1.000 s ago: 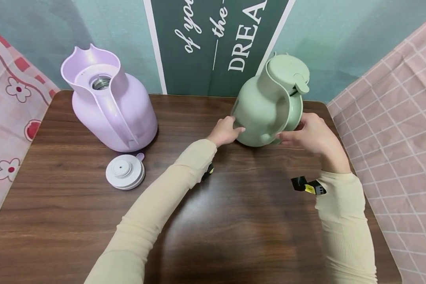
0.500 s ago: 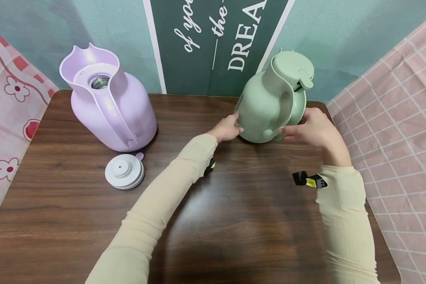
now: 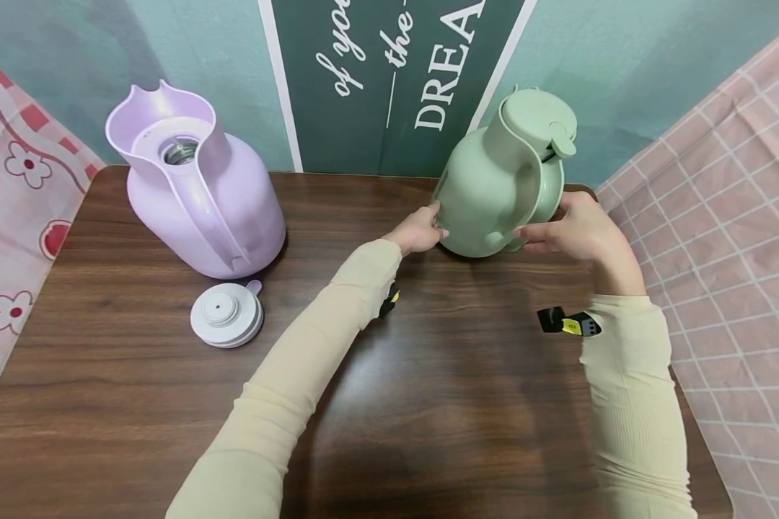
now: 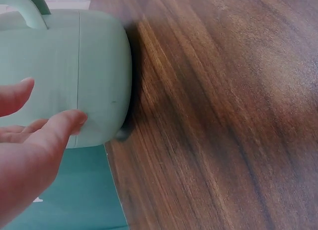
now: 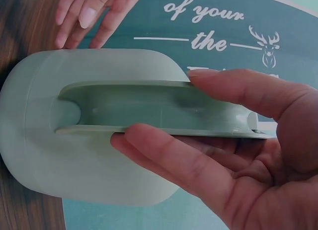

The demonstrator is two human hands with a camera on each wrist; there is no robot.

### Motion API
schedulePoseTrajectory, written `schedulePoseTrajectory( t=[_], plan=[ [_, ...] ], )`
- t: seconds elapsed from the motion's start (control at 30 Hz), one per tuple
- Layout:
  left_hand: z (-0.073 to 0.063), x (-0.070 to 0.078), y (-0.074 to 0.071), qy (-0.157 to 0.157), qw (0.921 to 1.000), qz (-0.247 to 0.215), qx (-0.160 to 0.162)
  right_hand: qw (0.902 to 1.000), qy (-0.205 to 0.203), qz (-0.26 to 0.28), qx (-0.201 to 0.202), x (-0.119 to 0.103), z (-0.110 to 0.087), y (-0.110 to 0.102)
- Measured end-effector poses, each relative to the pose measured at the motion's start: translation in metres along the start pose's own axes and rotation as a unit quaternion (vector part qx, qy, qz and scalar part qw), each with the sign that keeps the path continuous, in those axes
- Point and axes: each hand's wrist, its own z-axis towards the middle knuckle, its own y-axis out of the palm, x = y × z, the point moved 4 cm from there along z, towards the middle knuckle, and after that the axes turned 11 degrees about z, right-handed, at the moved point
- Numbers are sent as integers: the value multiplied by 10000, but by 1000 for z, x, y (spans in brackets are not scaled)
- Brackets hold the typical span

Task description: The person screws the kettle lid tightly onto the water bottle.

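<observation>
A pale green thermos jug [image 3: 483,191] with its lid on stands near the table's back edge, right of centre. My right hand [image 3: 578,227] is at its handle [image 5: 159,108]; in the right wrist view the thumb lies along one edge and the fingers along the other. My left hand [image 3: 418,229] touches the jug's left side low down, fingers extended and thumb apart, as the left wrist view shows. At the left stands a lilac thermos jug [image 3: 227,198] with an uncovered mouth. A round white stopper [image 3: 227,317] with a lilac tab lies in front of it.
The dark wooden table [image 3: 441,404] meets a teal backdrop [image 3: 376,86] with white lettering behind the jugs. Pink checked cloth [image 3: 727,238] hangs along the right side, and flower-patterned cloth [image 3: 22,238] along the left. Small black wrist cameras sit by both sleeves.
The green jug has shifted slightly right and towards the back edge, and both hands have moved along with it. The lilac jug and stopper have stayed in place.
</observation>
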Motion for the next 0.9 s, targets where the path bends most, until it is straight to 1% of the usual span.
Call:
schedulePoseTrajectory(
  t=[0.17,0.27,0.33,0.57,0.77,0.9],
  plan=[
    [0,1,0,46,10000,-54,7,9995,41,309,1,0,0,1],
    [-1,0,-1,72,9999,-121,27,9993,55,367,2,1,1,1],
    [-2,0,-2,98,9998,-138,38,9995,46,323,12,2,1,0],
    [-3,-1,-3,156,9997,-25,168,9999,-19,-151,60,1,-2,-2],
    [-6,-2,-4,209,9996,1,210,9997,-51,-227,117,2,-4,-4],
    [-9,-1,-5,211,9995,87,233,9988,-93,-433,194,1,-5,-4]
  ],
)
